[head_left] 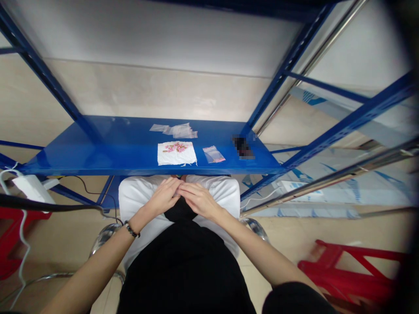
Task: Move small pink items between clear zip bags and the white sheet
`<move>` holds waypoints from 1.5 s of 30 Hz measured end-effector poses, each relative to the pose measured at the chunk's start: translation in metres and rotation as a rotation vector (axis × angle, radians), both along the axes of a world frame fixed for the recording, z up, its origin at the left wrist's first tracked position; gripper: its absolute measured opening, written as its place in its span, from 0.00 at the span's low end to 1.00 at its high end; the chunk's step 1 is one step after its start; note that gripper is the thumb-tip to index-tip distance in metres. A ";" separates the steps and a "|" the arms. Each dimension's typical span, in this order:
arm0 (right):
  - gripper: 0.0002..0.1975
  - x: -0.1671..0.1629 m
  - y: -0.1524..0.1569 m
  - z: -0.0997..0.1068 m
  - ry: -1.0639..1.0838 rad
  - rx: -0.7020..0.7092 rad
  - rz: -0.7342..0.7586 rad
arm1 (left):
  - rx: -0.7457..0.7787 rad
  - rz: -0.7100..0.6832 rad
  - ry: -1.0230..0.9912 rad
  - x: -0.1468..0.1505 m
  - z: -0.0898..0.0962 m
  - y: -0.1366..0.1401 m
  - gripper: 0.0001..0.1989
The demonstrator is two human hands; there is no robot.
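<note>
Over my lap, my left hand (164,195) and my right hand (199,199) meet at the fingertips, just below the front edge of the blue shelf (124,150). The fingers of both look stretched out, and no object shows in either. A white cloth (163,158) with thin strings at its lower right corner lies flat on the shelf, beyond my hands. Several small pink and brownish pieces (176,148) are heaped on it. To its right rests a clear plastic bag (214,154) with a pinkish edge. Several more clear bags (180,130) overlap behind the cloth.
A dark, pixelated object (242,147) lies at the shelf's right end. Blue uprights (271,87) frame the shelf. At left hang a white power strip (33,189) and cables. Red stools (337,270) stand on the floor to both sides.
</note>
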State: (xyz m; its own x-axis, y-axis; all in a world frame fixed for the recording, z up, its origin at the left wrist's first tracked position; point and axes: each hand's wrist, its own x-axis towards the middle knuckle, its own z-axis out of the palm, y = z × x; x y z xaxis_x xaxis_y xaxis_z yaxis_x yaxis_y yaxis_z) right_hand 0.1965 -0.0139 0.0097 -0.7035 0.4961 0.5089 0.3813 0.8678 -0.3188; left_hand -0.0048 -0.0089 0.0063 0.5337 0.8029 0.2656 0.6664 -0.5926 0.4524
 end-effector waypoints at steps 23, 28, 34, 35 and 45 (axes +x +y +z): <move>0.12 -0.015 -0.023 -0.018 -0.419 -0.083 -0.111 | 0.154 -0.170 0.217 0.016 -0.007 -0.012 0.13; 0.13 -0.018 -0.020 -0.010 -0.430 -0.033 -0.055 | 0.185 -0.188 0.233 0.009 -0.002 -0.008 0.19; 0.13 -0.019 -0.022 -0.021 -0.437 -0.070 0.009 | 0.169 -0.225 0.314 0.016 -0.006 -0.015 0.12; 0.14 -0.019 -0.023 -0.023 -0.429 -0.065 0.012 | 0.168 -0.229 0.306 0.018 -0.006 -0.018 0.12; 0.15 -0.021 -0.017 -0.004 -0.374 -0.022 0.000 | 0.127 -0.188 0.260 0.013 0.002 -0.014 0.15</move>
